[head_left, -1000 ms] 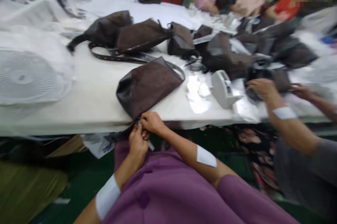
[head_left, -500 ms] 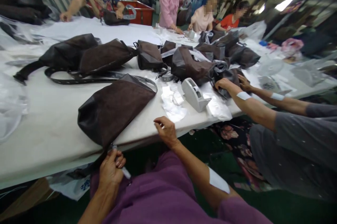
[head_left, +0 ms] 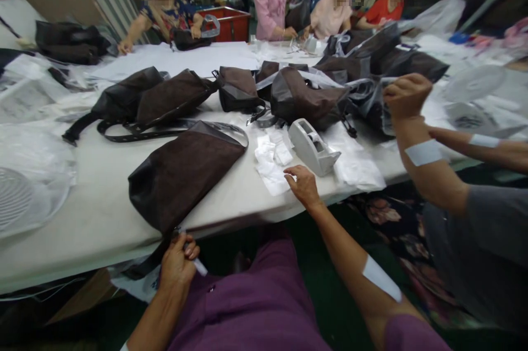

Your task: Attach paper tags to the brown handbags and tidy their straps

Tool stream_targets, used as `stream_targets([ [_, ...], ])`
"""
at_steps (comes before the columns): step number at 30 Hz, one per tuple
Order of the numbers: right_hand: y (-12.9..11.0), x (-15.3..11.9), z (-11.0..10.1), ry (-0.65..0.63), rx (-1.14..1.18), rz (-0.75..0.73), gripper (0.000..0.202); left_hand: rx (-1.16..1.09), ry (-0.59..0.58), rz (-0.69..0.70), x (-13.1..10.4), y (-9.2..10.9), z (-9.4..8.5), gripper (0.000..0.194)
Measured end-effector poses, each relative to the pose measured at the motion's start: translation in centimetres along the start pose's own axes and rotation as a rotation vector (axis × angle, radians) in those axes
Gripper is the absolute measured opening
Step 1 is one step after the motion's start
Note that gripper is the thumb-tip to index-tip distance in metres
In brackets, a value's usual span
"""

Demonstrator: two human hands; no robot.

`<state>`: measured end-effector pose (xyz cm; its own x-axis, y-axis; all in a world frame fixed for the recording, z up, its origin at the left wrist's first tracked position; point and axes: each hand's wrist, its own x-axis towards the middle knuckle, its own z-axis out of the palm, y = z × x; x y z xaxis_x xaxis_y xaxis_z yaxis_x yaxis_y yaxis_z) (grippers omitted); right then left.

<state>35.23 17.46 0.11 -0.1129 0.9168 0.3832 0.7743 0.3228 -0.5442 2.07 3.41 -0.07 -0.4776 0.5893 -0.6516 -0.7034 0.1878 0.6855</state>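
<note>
While my left hand [head_left: 178, 264] pinches the dark brown suede bag's [head_left: 185, 172] lower corner, my right hand [head_left: 304, 185], fingers curled loosely, touches white paper slips [head_left: 272, 166] beside the grey tape dispenser [head_left: 312, 146] on the worktop [head_left: 94, 213].

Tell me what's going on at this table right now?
A person in purple sits at a white table. Their left hand grips the lower end of a brown bag at the table edge. Their right hand reaches onto white paper pieces beside a grey tape dispenser. A co-worker's hand lifts another bag nearby.
</note>
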Motion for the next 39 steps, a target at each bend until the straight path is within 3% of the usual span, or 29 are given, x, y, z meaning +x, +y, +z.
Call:
stream_targets([
  [4,-0.1,2.1,2.8,-0.095,-0.063,-0.019,0.024,0.009,0.014,0.006,-0.2,0.0,0.2,0.018],
  [8,0.2,2.3,4.4,-0.158,-0.112,0.090,0.025,0.006,0.013,-0.006,0.0,-0.1,0.0,0.017],
  [11,0.5,2.1,4.7,-0.164,-0.140,0.137,0.016,0.006,0.011,0.000,0.2,-0.2,-0.2,0.015],
  [16,0.3,1.8,4.4,-0.181,-0.164,0.084,0.030,-0.001,-0.008,0.000,0.5,-0.3,-0.3,0.014],
  [20,-0.1,1.6,4.5,-0.204,-0.193,0.099,0.017,-0.015,-0.001,0.004,0.4,-0.3,-0.4,0.015],
  [27,-0.9,1.1,5.0,-0.128,-0.196,0.121,0.008,-0.037,-0.018,-0.013,-0.3,0.0,-0.3,0.017],
  [31,-1.0,1.3,2.3,0.030,0.005,0.068,0.014,-0.036,-0.005,-0.041,-0.3,0.3,-0.2,0.019],
  [35,1.0,3.6,-4.2,0.249,-0.019,0.077,0.022,-0.027,-0.010,-0.069,0.0,0.4,-0.2,0.019],
  [37,2.9,5.6,-7.9,0.280,-0.096,0.131,0.023,-0.025,-0.009,-0.073,0.2,0.3,-0.2,0.019],
  [39,4.9,7.8,-10.8,0.229,-0.174,0.216,0.024,-0.023,-0.016,-0.066,0.5,0.1,-0.4,0.019],
])
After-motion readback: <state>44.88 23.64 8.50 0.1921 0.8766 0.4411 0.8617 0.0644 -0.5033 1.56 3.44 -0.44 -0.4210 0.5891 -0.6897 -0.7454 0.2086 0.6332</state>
